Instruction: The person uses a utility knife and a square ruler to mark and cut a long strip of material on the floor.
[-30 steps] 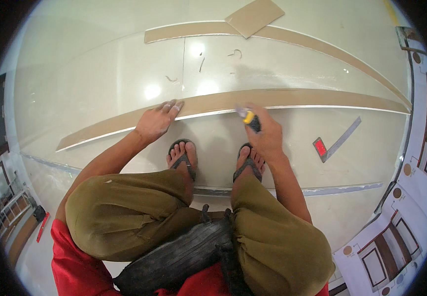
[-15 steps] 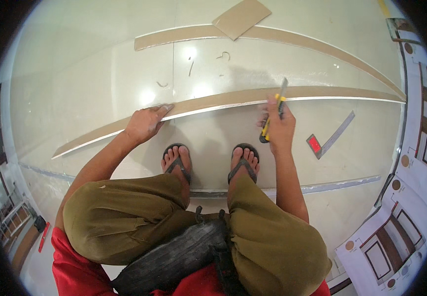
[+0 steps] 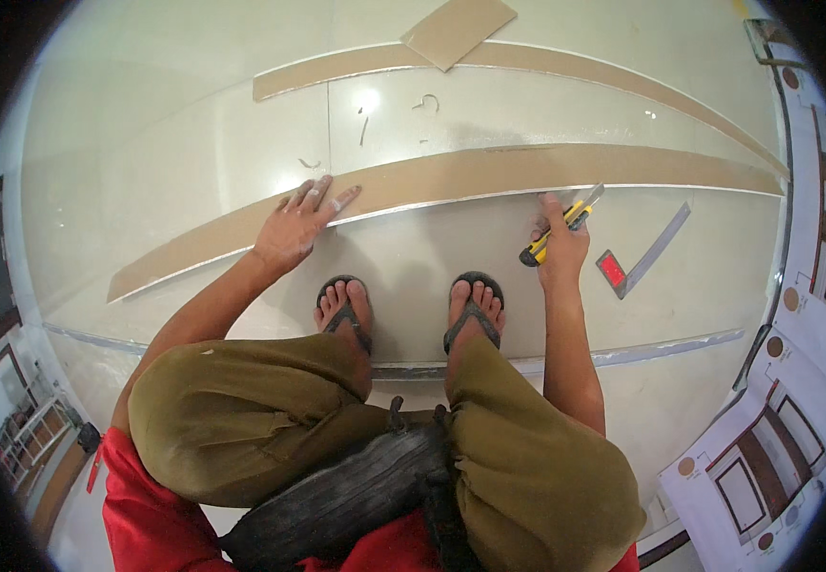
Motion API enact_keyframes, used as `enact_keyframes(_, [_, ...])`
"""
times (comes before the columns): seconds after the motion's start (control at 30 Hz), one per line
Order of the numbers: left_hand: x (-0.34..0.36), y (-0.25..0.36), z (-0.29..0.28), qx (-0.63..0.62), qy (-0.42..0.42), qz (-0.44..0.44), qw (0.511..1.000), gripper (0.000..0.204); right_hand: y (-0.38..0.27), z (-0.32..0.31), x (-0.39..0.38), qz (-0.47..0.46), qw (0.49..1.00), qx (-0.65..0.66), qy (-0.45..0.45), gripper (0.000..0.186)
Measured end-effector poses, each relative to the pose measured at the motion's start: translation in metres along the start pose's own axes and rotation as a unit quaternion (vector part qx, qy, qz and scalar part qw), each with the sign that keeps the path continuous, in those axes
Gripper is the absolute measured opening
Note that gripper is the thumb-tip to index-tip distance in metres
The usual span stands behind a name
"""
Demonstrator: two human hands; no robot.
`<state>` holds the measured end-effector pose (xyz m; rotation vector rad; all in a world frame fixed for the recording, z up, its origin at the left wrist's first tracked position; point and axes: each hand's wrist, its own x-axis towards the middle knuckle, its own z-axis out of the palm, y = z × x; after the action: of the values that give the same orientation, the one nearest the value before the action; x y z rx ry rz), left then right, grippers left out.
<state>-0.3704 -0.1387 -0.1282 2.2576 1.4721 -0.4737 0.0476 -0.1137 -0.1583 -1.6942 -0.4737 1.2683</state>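
My left hand (image 3: pixel 294 229) lies with fingers spread on the long beige board strip (image 3: pixel 446 176), which has a white edge and stretches across the glossy floor. My right hand (image 3: pixel 556 248) grips a yellow-and-black utility knife (image 3: pixel 556 238), blade out, just below the strip. To its right lies a try square (image 3: pixel 651 257) with a red handle. Beyond, a second beige strip (image 3: pixel 565 67) runs roughly parallel, a rectangular beige piece (image 3: pixel 456 29) lying across it. A few thin curled scraps (image 3: pixel 365 131) are scattered between the strips.
My sandaled feet (image 3: pixel 475 310) are below the strip, near a grey strip (image 3: pixel 642 355) on the floor. Printed sheets with drawings (image 3: pixel 756 467) border the right side. A metal rack (image 3: pixel 31 429) and a small red object (image 3: pixel 96 467) are at the left edge.
My right hand first moved up and right, then lowered slightly, the knife now tilted further rightward. My left fingers have shifted and spread on the strip.
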Motion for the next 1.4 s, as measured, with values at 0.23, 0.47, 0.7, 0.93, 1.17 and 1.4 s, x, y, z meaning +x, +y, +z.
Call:
enact_keyframes(0.23, [0.002,-0.012,0.015,0.03,0.006,0.016,0.999,0.093,0.016,-0.014,-0.009,0.038,0.999,-0.008,-0.006,0.026])
enact_keyframes(0.47, [0.009,-0.032,0.018,0.061,0.039,0.03,0.997,0.096,0.026,-0.021,-0.033,0.076,0.995,-0.037,-0.044,0.02])
enact_keyframes(0.7, [0.03,-0.02,-0.069,0.032,-0.082,0.062,0.994,0.077,0.033,-0.031,-0.042,0.109,0.989,-0.047,-0.093,0.027])
enact_keyframes(0.93, [0.097,0.051,-0.072,0.026,-0.163,0.063,0.984,0.049,0.049,-0.01,-0.036,0.12,0.991,0.033,-0.059,0.026])
enact_keyframes(1.17, [0.116,0.086,-0.001,-0.071,0.001,-0.014,0.997,0.034,0.053,-0.01,-0.039,0.103,0.987,-0.069,-0.105,0.021])
enact_keyframes(1.4, [0.123,0.079,0.0,-0.245,-0.037,-0.014,0.969,0.027,0.055,-0.013,-0.041,0.077,0.99,-0.062,-0.098,0.024])
